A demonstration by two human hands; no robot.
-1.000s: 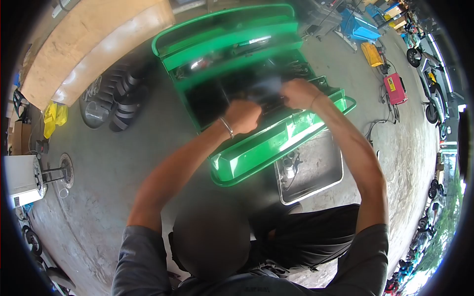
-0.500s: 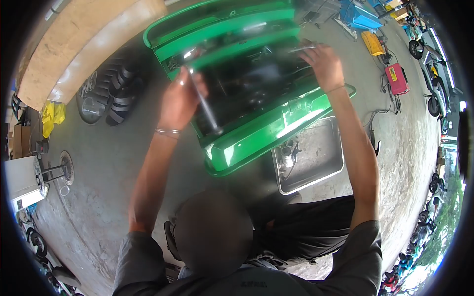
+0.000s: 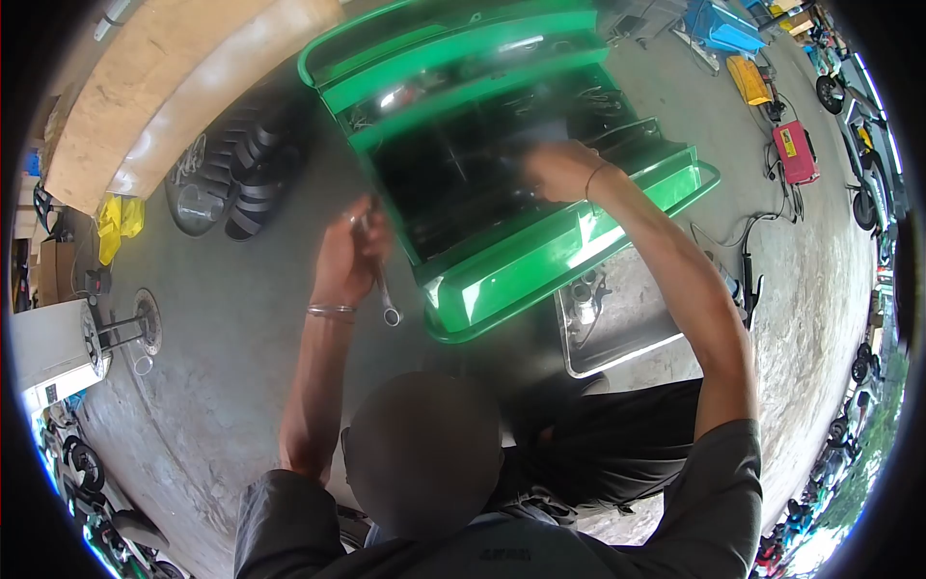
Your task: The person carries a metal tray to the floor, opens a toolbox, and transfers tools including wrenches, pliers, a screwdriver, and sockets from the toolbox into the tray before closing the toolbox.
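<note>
Left hand (image 3: 349, 256) closed around a wrench (image 3: 387, 293), its ring end projecting below the fingers toward the wearer; both lie just beside the left end of the toolbox (image 3: 540, 280). Right hand (image 3: 569, 174) over the middle of the toolbox, fingers bent; blur obscures the fingertips, and whether they have hold of anything cannot be told. The toolbox is open, its green trays spread around a dark interior with indistinct metal tools. On the near side of the toolbox, a pan (image 3: 632, 323), partly covered by the right forearm, contains a metal part (image 3: 584, 304). Left of the toolbox: sandals (image 3: 248, 209), a clear cup (image 3: 199, 205) and, farther out, a yellow bag (image 3: 119, 230). Well to its right: a red case (image 3: 795, 152).
</note>
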